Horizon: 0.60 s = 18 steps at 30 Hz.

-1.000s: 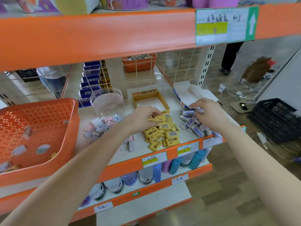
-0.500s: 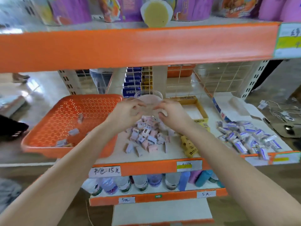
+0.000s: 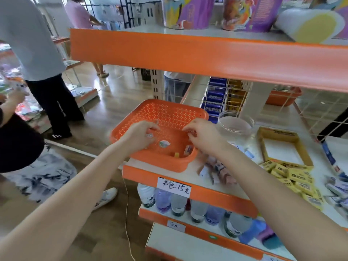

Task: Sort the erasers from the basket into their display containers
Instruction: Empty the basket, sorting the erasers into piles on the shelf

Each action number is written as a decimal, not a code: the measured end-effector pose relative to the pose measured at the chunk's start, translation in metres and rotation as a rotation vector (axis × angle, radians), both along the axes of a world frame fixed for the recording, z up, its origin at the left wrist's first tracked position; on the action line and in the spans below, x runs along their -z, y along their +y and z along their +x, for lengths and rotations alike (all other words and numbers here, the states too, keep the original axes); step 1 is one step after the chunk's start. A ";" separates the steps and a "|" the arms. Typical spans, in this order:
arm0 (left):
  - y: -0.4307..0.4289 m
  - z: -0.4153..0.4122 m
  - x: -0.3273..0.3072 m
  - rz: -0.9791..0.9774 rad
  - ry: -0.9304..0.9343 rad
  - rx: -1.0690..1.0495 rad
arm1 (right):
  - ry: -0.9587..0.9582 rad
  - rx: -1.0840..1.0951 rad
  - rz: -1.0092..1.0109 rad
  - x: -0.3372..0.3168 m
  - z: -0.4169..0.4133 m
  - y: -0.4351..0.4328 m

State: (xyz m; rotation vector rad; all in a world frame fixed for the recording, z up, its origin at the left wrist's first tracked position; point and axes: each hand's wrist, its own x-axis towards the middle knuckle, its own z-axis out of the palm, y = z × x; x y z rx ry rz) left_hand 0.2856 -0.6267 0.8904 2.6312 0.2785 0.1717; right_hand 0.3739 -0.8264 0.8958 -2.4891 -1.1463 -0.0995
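Basket (image 3: 169, 110) at left end of shelf (image 3: 190, 173), appears to overhang the edge. Left hand (image 3: 140, 135) pinches small eraser (image 3: 149, 135) inside. Right hand (image 3: 204, 137) curled over basket floor, grasp cannot tell. Loose erasers (image 3: 188, 150) by near wall. Risk: downward press on overhang tips basket, spills erasers.

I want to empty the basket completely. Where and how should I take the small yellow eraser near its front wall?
Pinch the yellow eraser by its exposed top, coming straight down from above. It sits low, close to the near wall of the orange basket, beside a pink eraser, so a sideways approach looks blocked. The right hand is nearer.
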 end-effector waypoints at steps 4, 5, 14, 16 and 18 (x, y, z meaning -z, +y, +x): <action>0.004 0.008 0.002 0.086 0.163 0.058 | 0.110 -0.145 -0.217 -0.003 0.000 0.020; 0.006 0.011 0.003 0.095 0.208 0.069 | 0.155 -0.169 -0.317 -0.005 0.000 0.025; 0.039 0.029 0.006 0.238 0.521 0.100 | 0.166 -0.201 -0.670 -0.010 -0.001 0.041; 0.042 0.031 0.005 0.253 0.591 0.141 | 0.107 -0.183 -0.648 -0.004 0.002 0.043; 0.042 0.033 0.006 0.274 0.657 0.181 | 0.031 -0.180 -0.649 0.002 0.004 0.045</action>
